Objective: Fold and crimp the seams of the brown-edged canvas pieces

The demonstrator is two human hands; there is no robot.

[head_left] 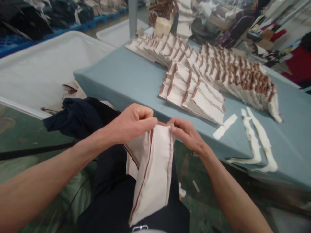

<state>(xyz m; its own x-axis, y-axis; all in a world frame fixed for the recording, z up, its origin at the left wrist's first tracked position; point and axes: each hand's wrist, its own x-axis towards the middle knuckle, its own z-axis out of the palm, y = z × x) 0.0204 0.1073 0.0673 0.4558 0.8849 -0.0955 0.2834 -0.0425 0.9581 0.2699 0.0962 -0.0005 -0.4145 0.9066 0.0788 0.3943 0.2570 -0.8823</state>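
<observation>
A cream fabric piece (159, 161) with brown edging hangs from both hands down over my lap. My left hand (134, 124) pinches its upper left corner between thumb and curled fingers. At the upper right corner, my right hand (183, 131) grips the cloth between thumb and forefinger. The top edge is stretched between the two hands, and a folded part droops to the left below my left hand. Just beyond, on the blue-covered table (107, 77), lies a small group of similar cream pieces (191, 94) with brown edges.
Long overlapping rows of cream and brown pieces (233, 74) cover the table's far side. Loose white strips (262, 139) lie on the right. A white bin (80, 42) stands at the left, with dark cloth (73, 113) near its edge. Scraps lie on the green floor.
</observation>
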